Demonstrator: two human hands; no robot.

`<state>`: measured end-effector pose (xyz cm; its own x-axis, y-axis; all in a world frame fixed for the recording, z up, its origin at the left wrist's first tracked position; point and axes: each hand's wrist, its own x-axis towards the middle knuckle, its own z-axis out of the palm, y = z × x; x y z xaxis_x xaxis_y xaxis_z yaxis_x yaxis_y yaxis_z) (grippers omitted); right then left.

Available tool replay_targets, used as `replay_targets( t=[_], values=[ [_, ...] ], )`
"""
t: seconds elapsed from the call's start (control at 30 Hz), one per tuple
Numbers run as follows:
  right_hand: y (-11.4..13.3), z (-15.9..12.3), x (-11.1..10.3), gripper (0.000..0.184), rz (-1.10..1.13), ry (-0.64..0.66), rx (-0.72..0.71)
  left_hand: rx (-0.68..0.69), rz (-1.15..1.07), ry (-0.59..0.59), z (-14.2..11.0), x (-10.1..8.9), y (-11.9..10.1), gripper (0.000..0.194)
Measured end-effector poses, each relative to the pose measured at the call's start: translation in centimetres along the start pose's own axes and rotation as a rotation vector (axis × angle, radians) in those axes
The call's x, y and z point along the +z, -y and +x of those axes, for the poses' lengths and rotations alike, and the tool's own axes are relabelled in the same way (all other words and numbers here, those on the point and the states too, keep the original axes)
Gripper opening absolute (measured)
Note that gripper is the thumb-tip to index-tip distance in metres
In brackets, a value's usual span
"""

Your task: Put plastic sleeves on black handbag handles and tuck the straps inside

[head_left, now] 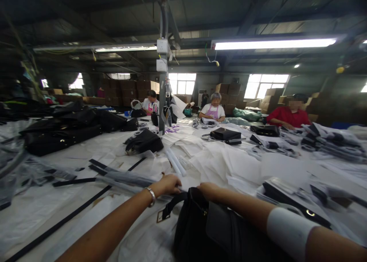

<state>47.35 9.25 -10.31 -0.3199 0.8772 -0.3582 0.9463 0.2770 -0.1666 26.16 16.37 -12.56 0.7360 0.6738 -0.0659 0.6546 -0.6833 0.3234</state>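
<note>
A black bag (220,231) with a flap and a bit of gold zip stands close in front of me. A short black strap with a square buckle (163,216) hangs from its left side. Just beyond the bag's top edge is my left hand (169,183), its fingers curled in; what they hold, if anything, is hidden. My right hand (208,191) reaches over the bag's top rim, and its fingertips are out of sight. Straps in clear plastic wrap (126,176) lie beside my left hand. Past both hands rests a clear plastic roll or sleeve (174,161).
White paper sheets (218,158) spread over the table. Another black bag (145,140) lies near a metal post (162,101), and stacked black bags (63,130) fill the left. Wrapped straps (298,204) lie at right. Several people sit across the table.
</note>
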Motion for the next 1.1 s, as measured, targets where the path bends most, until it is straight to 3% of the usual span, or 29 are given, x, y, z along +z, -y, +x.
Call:
replay_targets(
  t=[0.13, 0.27, 0.4, 0.47, 0.57, 0.63, 0.8, 1.0, 1.1],
  values=[
    [-0.9, -0.2, -1.4, 0.022, -0.016, -0.039, 0.046, 0.001, -0.072, -0.031, 0.3, -1.8, 0.7, 0.02],
    [-2.4, -0.7, -5.6, 0.024, 0.04, -0.173, 0.014, 0.021, -0.149, -0.109, 0.2, -5.2, 0.9, 0.024],
    [-2.8, -1.6, -8.9, 0.022, 0.101, -0.26, -0.061, 0.029, -0.209, -0.11, 0.1, -8.0, 1.0, 0.033],
    [-2.4, -2.2, -9.3, 0.032, 0.109, -0.301, -0.071, 0.031, -0.224, -0.119, 0.2, -8.6, 0.9, 0.036],
    [-1.6, -3.3, -9.3, 0.066, 0.098, -0.366, -0.039, 0.039, -0.235, -0.133, 0.1, -8.8, 0.6, 0.04],
    [-1.3, -4.0, -9.2, 0.076, 0.096, -0.397, -0.002, 0.04, -0.234, -0.138, 0.0, -8.7, 0.5, 0.042],
    [-2.2, -6.0, -9.7, 0.051, 0.163, -0.452, 0.071, 0.03, -0.233, -0.192, -0.6, -8.8, 0.1, 0.043],
    [-3.1, -8.1, -11.3, 0.01, 0.417, -0.497, 0.027, 0.014, -0.252, -0.237, -1.0, -9.7, -1.4, 0.047],
    [-3.3, -9.5, -12.4, 0.022, 0.588, -0.496, -0.026, 0.038, -0.287, -0.223, -1.4, -10.7, -3.1, 0.052]
  ],
)
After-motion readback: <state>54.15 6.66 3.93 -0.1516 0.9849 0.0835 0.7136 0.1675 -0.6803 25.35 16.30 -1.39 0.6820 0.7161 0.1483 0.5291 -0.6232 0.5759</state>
